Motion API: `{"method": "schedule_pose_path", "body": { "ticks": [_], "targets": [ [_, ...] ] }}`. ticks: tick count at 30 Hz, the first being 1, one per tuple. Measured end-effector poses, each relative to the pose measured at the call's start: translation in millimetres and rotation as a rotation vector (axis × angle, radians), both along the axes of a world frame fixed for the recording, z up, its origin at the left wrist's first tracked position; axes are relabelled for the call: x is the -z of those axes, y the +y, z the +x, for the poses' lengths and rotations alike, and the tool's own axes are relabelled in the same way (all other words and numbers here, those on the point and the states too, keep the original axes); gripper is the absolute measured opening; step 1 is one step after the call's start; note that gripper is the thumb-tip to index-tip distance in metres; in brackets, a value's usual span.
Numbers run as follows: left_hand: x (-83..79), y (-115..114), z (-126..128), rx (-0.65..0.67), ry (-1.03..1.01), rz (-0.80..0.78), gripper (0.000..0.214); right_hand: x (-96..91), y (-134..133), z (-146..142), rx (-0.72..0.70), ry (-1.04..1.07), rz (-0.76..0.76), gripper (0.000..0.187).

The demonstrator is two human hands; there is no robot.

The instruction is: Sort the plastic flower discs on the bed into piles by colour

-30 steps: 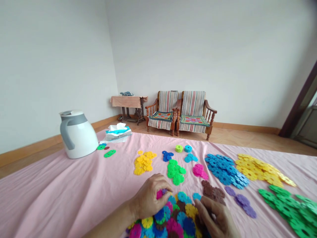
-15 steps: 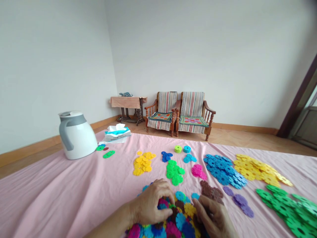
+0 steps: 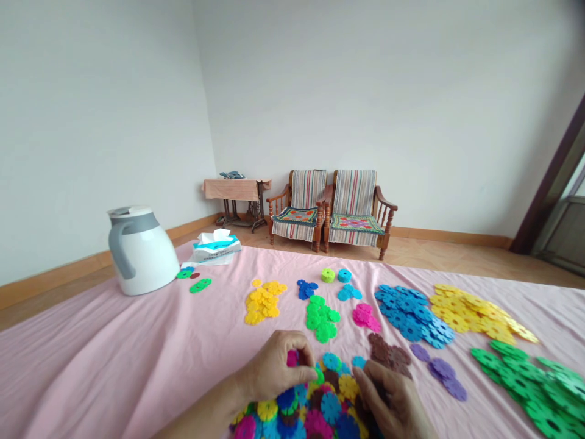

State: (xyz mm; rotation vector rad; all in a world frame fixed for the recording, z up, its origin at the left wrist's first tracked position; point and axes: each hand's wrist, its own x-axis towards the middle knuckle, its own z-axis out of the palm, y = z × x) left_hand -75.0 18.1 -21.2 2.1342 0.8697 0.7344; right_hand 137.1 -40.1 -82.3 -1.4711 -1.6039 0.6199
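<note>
A mixed pile of colourful plastic flower-shaped discs (image 3: 315,421) lies at the near edge, partly below the picture. Over its left side, my left hand (image 3: 278,364) has thumb and forefinger closed at the edge of a light green disc (image 3: 319,375). My right hand (image 3: 393,396) rests at the pile's right side, its fingers curled in; whatever they hold is hidden. Just beyond that hand sit brown discs (image 3: 388,353). Farther out lie light green discs (image 3: 322,318), pink discs (image 3: 365,316) and yellow discs (image 3: 264,302).
Large blue (image 3: 414,314), yellow (image 3: 479,312) and green discs (image 3: 532,384) spread across the right, with purple discs (image 3: 443,372) nearer. On the left stand a white jug (image 3: 148,253) and a tissue box (image 3: 218,248). Two chairs (image 3: 331,210) are beyond the pink cloth (image 3: 150,347).
My left hand has risen slightly from the pile and its thumb and forefinger have come together at a light green disc. My right hand has barely moved.
</note>
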Motion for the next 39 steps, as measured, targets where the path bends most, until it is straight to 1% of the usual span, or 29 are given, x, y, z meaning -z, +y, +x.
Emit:
{"method": "schedule_pose_path", "body": {
  "ticks": [2, 5, 8, 11, 16, 18, 20, 22, 27, 29, 31, 33, 37, 39],
  "targets": [
    [2.4, 4, 0, -0.094, -0.043, -0.002, 0.01, -0.1, 0, 0, 0.002, -0.007, -0.002, 0.049],
    [10.5, 16, 0, -0.218, -0.118, -0.018, 0.009, -0.3, 0, 0, -0.001, -0.017, 0.008, 0.049],
    [19.5, 32, 2, -0.294, -0.189, -0.06, 0.01, -1.7, 0, 0, -0.003, -0.016, 0.018, 0.048],
    [23.9, 48, 7, -0.363, -0.192, -0.035, 0.01, -7.0, -1, 0, -0.027, -0.003, 0.015, 0.046],
    [21.7, 66, 18, -0.429, -0.164, 0.026, 0.009, -17.6, -5, 2, -0.084, -0.041, -0.013, 0.043],
    [19.0, 67, 22, -0.463, -0.165, 0.05, 0.015, -19.3, -5, 2, -0.079, -0.044, -0.006, 0.042],
    [15.5, 62, 25, -0.48, -0.136, 0.105, 0.018, -19.6, -5, 2, -0.081, -0.042, 0.008, 0.042],
    [11.6, 53, 28, -0.419, -0.068, 0.157, 0.016, -18.9, -4, 2, -0.084, -0.041, 0.019, 0.042],
    [1.2, 26, 36, -0.071, 0.133, 0.147, 0.018, -15.2, -3, 1, -0.08, -0.027, 0.023, 0.042],
    [-1.4, 20, 38, 0.014, 0.219, 0.184, 0.022, -14.3, -3, 1, -0.076, -0.019, 0.036, 0.042],
    [-2.4, 17, 38, 0.049, 0.288, 0.225, 0.022, -14.5, -3, 1, -0.073, -0.022, 0.042, 0.042],
    [-2.1, 17, 37, 0.051, 0.312, 0.235, 0.019, -15.5, -4, 1, -0.076, -0.032, 0.041, 0.042],
    [-2.2, 20, 32, 0.085, 0.29, 0.187, 0.013, -17.6, -4, 2, -0.077, -0.024, 0.045, 0.041],
    [-3.9, 22, 28, 0.098, 0.278, 0.17, 0.006, -18.1, -3, 2, -0.076, -0.023, 0.043, 0.041]
  ]
}}
